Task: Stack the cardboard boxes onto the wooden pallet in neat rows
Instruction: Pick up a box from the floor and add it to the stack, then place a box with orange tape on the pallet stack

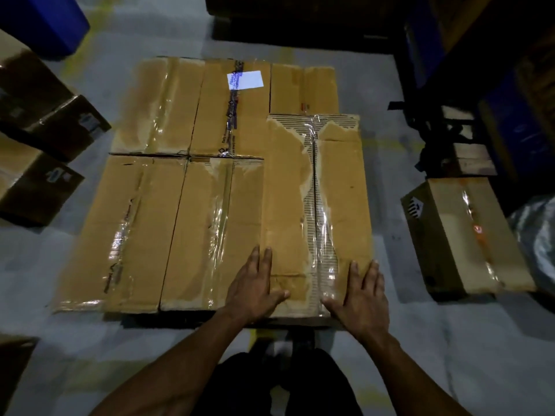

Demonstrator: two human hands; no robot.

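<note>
Several taped cardboard boxes lie side by side in rows before me, covering the pallet, which is hidden beneath them. The near right box (318, 187) is long, with torn paper along its clear tape seam. My left hand (255, 286) lies flat on its near left part, fingers straight. My right hand (362, 298) lies flat on its near right part, fingers straight too. To its left sit two near boxes (144, 229), and behind them a back row (192, 106), one with a white label (246, 80).
Loose boxes stand on the grey floor: one at the right (462, 232), two at the left (33, 175), another at the far left (45, 106). A blue bin (39, 19) is at the back left. Dark racking and a strapped crate (456, 139) fill the right.
</note>
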